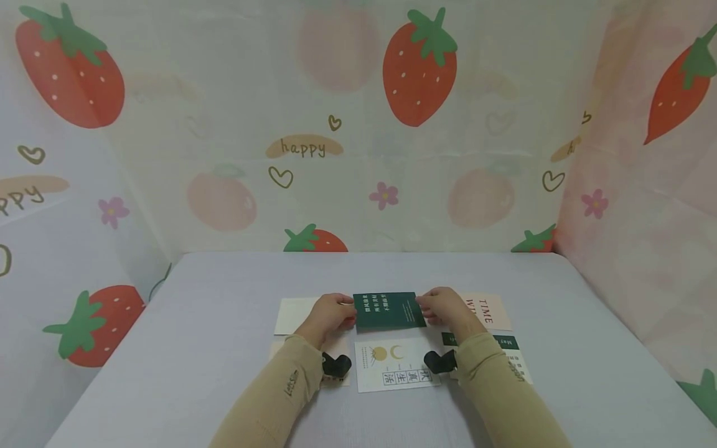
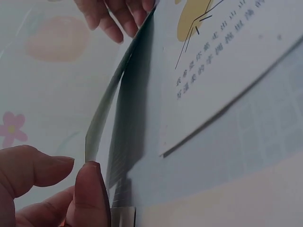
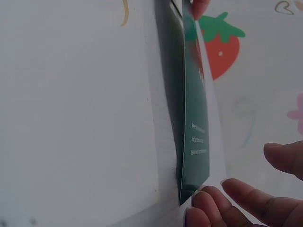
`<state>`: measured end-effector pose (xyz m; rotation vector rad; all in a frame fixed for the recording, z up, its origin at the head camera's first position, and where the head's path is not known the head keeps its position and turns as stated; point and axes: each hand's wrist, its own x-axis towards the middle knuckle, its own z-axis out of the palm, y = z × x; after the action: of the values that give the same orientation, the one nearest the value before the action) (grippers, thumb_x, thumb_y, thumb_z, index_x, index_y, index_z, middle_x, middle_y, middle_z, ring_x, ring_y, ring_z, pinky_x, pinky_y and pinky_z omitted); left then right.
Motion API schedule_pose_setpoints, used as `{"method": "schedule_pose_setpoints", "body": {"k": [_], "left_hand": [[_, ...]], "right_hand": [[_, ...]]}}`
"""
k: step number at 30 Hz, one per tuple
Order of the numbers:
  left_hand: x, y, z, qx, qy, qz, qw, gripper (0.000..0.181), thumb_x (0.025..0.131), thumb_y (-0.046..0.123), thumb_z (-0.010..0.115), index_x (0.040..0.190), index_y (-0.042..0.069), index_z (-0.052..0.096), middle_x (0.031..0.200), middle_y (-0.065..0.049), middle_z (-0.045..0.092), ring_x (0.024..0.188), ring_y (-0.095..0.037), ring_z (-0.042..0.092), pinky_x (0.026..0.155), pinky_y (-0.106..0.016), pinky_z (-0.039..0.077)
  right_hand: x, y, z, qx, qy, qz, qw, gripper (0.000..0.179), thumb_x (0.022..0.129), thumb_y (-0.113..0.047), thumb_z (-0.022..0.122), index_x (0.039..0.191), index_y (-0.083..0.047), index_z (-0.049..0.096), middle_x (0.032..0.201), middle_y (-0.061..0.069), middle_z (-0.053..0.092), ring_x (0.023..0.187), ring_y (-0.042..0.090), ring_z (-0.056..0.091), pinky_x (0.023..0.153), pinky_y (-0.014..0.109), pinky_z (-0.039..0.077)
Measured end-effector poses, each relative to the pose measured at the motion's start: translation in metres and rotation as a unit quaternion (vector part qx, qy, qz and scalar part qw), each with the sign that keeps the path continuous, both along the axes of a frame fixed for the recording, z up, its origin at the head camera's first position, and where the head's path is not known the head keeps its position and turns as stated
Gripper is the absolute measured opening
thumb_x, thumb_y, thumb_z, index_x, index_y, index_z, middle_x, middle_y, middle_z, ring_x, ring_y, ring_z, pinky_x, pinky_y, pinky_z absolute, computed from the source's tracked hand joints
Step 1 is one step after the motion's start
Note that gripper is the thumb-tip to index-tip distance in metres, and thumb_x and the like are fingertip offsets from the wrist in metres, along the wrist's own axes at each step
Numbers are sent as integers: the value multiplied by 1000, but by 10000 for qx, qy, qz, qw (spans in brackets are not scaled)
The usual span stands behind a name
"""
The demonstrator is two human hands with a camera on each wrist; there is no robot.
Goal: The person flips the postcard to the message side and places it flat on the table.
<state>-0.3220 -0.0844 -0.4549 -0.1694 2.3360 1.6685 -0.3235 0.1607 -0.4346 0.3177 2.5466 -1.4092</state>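
Note:
A dark green card [image 1: 386, 311] with white writing is lifted at a tilt above the table in the head view. My left hand [image 1: 329, 316] pinches its left end; in the left wrist view the thumb [image 2: 89, 194] lies against that end. At the opposite end is my right hand [image 1: 448, 309]. In the right wrist view its fingers [image 3: 208, 208] touch the lower corner of the card, while the thumb [image 3: 286, 158] stands apart from it. Just nearer than the green card lies a white card [image 1: 394, 367] with a gold sun and moon.
On the right lie a pink card [image 1: 493, 311] lettered TIME and a white card with a green band [image 1: 506, 342]. A pale card [image 1: 291, 314] and a partly hidden pinkish card [image 1: 280, 348] lie left. Strawberry-print cloth [image 1: 420, 155] hangs behind the white table [image 1: 224, 280].

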Motion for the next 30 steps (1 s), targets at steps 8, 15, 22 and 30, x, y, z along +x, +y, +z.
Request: {"method": "schedule_pose_setpoints", "body": {"k": [8,15,22,30], "left_hand": [[-1,3,-2,26,6,84,10000,25,83,12,62,108,7,60,93,-7,63,74,-13,61,66,-25,50],[-2,6,-5,58,-4,115,9999,25,82,11,62,107,9,59,96,-7,62,73,-14,60,64,-24,50],[0,5,-6,167,-41,96,9998,27,84,10,61,111,9,57,98,-9,61,71,-14,60,63,-24,52],[-1,2,-5,249,-52,25,9997,28,85,9,60,113,11,56,95,-10,61,68,-13,60,62,-24,52]], "right_hand": [[-1,0,-2,-47,-5,-9,10000,32,89,-26,58,108,0,60,97,12,62,83,20,59,70,29,52],[-1,0,-1,-89,-17,-12,10000,32,88,-26,59,107,0,61,98,13,61,83,21,59,69,29,52],[1,0,-1,-167,-38,-39,9998,32,89,-25,58,109,0,60,100,13,61,85,21,59,71,29,52],[0,1,-1,-97,34,-4,9999,32,89,-25,57,110,-1,59,101,13,61,85,21,60,70,30,52]]}}
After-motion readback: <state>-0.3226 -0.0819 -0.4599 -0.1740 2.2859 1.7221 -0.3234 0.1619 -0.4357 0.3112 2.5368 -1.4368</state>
